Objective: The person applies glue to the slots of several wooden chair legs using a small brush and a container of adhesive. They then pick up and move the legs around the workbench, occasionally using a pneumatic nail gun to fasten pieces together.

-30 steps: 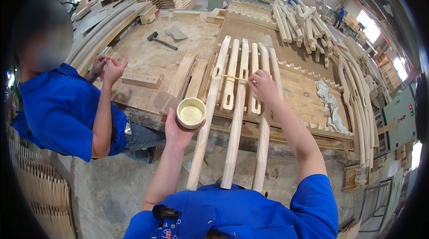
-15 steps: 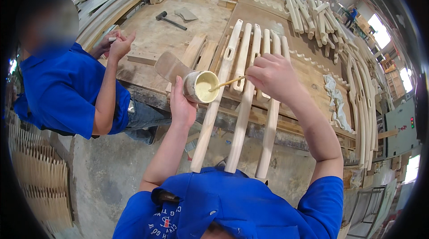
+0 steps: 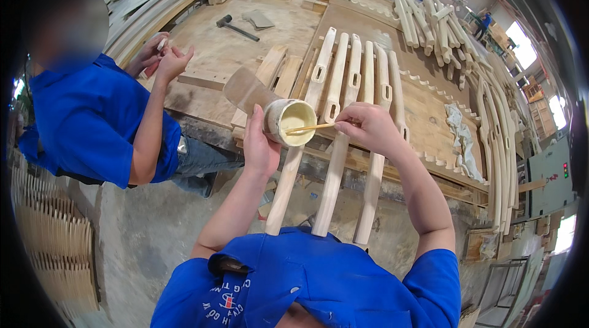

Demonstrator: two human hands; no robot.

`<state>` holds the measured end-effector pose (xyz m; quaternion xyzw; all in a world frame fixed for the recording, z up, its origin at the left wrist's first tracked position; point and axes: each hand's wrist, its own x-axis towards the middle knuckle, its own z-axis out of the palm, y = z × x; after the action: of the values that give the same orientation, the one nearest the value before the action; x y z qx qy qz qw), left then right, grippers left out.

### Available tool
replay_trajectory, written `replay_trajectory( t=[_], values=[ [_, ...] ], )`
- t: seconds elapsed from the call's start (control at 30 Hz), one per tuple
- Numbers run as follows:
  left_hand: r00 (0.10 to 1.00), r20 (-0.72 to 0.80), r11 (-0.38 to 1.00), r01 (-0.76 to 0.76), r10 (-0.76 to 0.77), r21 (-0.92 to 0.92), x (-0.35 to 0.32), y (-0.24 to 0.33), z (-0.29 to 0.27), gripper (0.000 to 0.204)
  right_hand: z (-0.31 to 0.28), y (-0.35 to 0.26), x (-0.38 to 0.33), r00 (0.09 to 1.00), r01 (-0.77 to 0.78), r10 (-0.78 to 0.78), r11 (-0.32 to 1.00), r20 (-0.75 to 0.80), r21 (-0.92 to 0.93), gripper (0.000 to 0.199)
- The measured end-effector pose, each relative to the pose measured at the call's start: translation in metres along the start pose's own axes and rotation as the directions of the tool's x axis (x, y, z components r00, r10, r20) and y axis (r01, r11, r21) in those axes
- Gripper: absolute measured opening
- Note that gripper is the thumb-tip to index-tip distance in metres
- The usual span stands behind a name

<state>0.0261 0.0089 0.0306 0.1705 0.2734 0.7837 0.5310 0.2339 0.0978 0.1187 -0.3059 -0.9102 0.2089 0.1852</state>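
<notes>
My left hand (image 3: 260,149) is wrapped round a small pot (image 3: 273,121) tilted so that its mouth faces right. Pale cream liquid (image 3: 293,116) coats its inside. A flat brownish piece (image 3: 245,90) juts from behind the pot; whether it is joined to the pot I cannot tell. Between the fingers of my right hand (image 3: 371,127) is a thin wooden stick (image 3: 316,126), its far end inside the pot. Beneath both hands lie several long shaped wooden bars (image 3: 333,187) with slots cut near their middles, some jutting over the bench edge toward me.
On the wooden bench (image 3: 205,46) lie a black mallet (image 3: 238,27), a flat grey piece (image 3: 257,19) and a white cloth (image 3: 463,141). A co-worker in blue (image 3: 92,122) stands at the left, holding something small. More wooden parts (image 3: 429,24) are heaped at the far right.
My left hand and the pot have shifted slightly right. My right hand has lowered toward me, and the stick now lies across the pot's mouth at a flatter angle.
</notes>
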Motion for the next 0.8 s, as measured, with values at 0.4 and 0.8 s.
replay_trajectory(
  t=[0.4, 0.8],
  values=[
    [0.971, -0.052, 0.966, 0.226, -0.234, -0.125, 0.004, -0.002, -0.005, 0.053, 0.003, 0.011, -0.019, 0.977, -0.206, 0.211, 0.921, 0.019, 0.331, 0.011],
    [0.962, -0.051, 0.96, 0.264, -0.27, -0.09, 0.003, -0.011, 0.001, 0.055, 0.0, 0.01, -0.026, 0.988, -0.157, 0.153, 0.952, 0.034, 0.263, 0.016]
  ],
)
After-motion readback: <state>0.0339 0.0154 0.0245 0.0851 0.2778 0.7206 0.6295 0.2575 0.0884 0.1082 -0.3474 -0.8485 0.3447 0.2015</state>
